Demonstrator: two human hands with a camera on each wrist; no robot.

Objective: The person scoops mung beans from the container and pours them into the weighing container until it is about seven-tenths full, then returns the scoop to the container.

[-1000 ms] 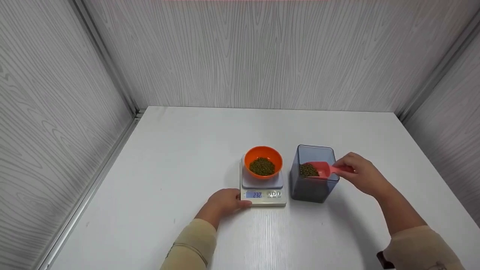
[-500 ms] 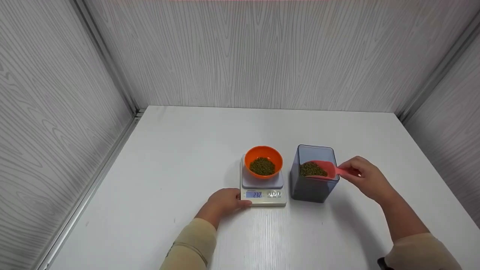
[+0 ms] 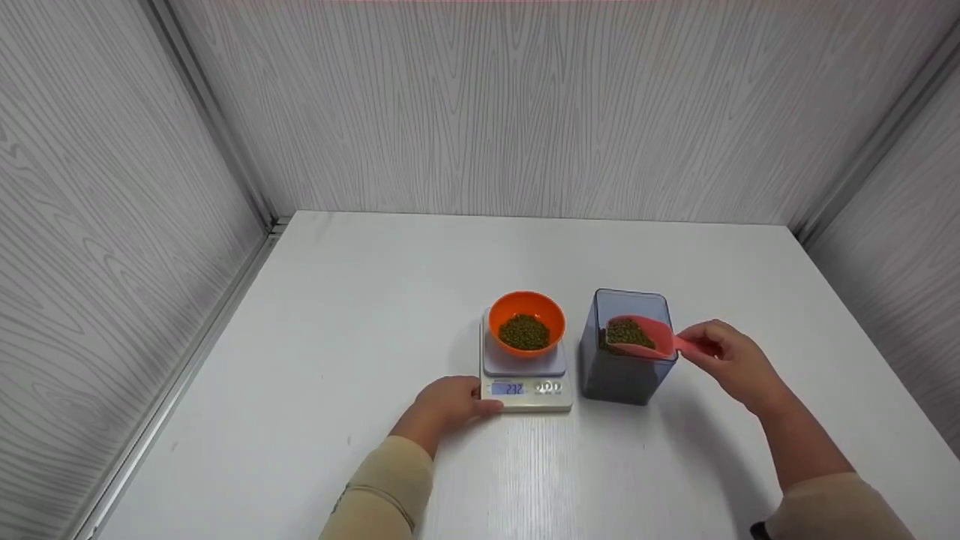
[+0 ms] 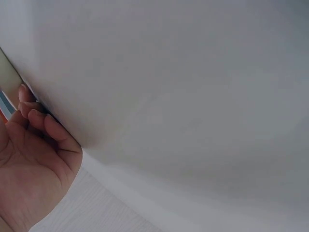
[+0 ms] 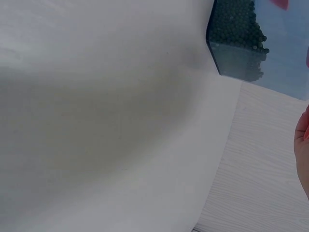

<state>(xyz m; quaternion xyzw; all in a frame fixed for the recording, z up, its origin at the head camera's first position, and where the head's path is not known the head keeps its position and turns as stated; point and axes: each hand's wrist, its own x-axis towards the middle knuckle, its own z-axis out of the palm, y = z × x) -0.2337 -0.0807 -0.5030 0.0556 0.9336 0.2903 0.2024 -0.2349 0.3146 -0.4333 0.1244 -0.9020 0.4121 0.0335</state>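
Left hand (image 3: 448,401): fingers gripping scale (image 3: 525,367), near-left corner
Right hand (image 3: 733,360): fingers pinching scoop (image 3: 661,335)
Scoop: holds beans (image 3: 628,334), at mouth of bin (image 3: 621,381)
Bowl (image 3: 525,301): on scale
Bin: nearer right edge of tabletop (image 3: 360,315)

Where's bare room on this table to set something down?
The table is bare left of the scale, and behind the orange bowl and grey container to the back wall. Crowded: the slim gap between scale and container, and the scale's near left corner, where the left grip holds it.

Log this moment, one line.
left hand: holds scale by corner | right hand: holds loaded red scoop at container mouth | orange bowl: on scale, green granules inside
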